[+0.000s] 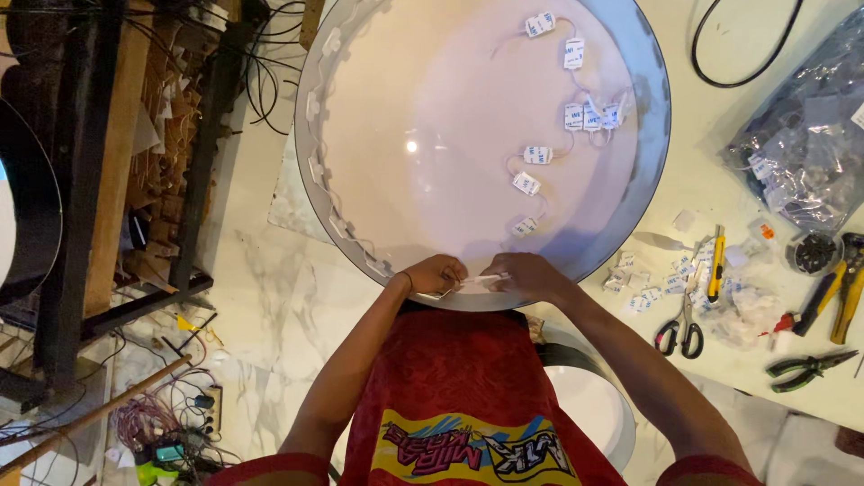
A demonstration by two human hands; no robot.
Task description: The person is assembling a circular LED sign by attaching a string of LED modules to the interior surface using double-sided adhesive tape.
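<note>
Pinching a small white module (477, 282) between them, both hands meet at the near rim of a large round white dish (432, 135): the left hand (436, 273) has its fingers curled shut on the module's left end, the right hand (526, 273) closes on its right end. The module lies with its long axis running left to right along the rim, level with the dish's edge. A string of like white modules (576, 115), joined by thin wire, trails loosely across the inside of the dish, and another row lines its left wall. The dish rests at the edge of a pale table, its grey outer rim (652, 135) showing on the right. On the table to the right lie black-handled scissors (682, 328), a yellow utility knife (716, 261), yellow-handled pliers (846, 288), green-handled pliers (805, 367), scattered paper scraps and a clear plastic bag (805, 135) of parts. Below is a white marble floor (279, 297), with tangled wires and a dark shelf frame (81, 180) at left.
</note>
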